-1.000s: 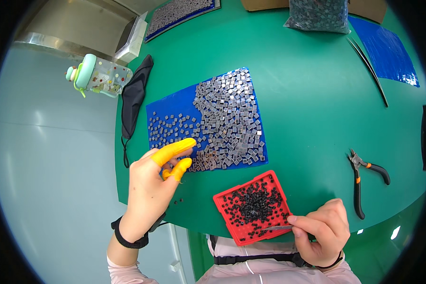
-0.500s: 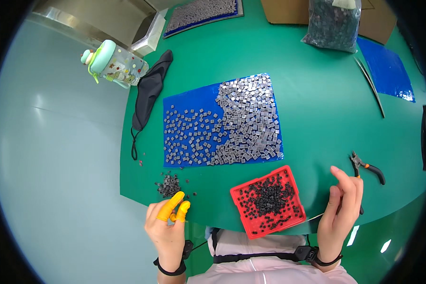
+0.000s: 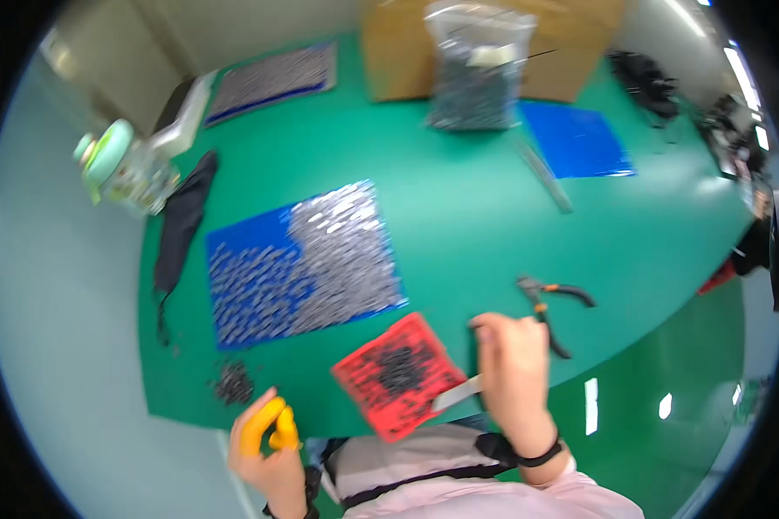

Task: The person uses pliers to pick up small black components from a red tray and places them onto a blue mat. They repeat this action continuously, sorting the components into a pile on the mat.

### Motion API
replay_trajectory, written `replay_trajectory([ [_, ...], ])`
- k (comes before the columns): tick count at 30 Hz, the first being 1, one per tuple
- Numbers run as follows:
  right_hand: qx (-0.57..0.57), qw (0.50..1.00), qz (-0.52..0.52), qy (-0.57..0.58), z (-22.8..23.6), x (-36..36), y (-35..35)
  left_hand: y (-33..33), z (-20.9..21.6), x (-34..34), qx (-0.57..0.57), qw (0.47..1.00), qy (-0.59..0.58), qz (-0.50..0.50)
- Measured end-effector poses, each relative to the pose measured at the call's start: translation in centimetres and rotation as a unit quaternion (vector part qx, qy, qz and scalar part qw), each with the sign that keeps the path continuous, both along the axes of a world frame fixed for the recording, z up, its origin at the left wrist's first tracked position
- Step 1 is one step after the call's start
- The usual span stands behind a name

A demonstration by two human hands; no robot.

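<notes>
The left hand (image 3: 267, 460), in two yellow finger covers (image 3: 255, 432), is loose and empty beside one dark pile (image 3: 234, 383); one grey strip (image 3: 455, 395) spans one red tray (image 3: 417, 325) to the right hand (image 3: 519, 376), grip unclear.

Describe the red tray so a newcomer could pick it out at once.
On the green table, find the blue sheet mostly covered with grey pieces. Just off its near right corner, between the yellow-capped left hand and bare right hand, lies the red tray. Its colour and the small black pieces inside set it apart from the sheet.
</notes>
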State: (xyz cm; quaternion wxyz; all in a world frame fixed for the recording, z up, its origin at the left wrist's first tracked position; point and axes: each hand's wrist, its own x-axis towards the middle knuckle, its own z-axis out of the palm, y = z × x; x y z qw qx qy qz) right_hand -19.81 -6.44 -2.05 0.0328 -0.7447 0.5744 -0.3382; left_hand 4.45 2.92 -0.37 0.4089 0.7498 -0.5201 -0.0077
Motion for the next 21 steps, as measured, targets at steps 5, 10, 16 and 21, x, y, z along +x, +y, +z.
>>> replay_trajectory([
  [5,-0.024,1.0,0.01,0.007,0.4,1.0,0.5,0.9,1.2,-1.0,0.042,0.987,0.144,-0.058],
  [10,0.088,0.954,-0.07,-0.276,3.0,-1.7,0.6,0.5,0.3,-2.1,0.005,0.98,0.139,-0.144],
  [16,0.098,0.945,-0.293,-0.104,1.6,-8.7,-4.6,0.5,0.4,-0.7,-0.014,0.964,0.187,-0.189],
  [21,0.086,0.936,-0.321,-0.116,1.8,-10.6,-4.2,0.2,-0.1,0.1,-0.039,0.962,0.183,-0.199],
])
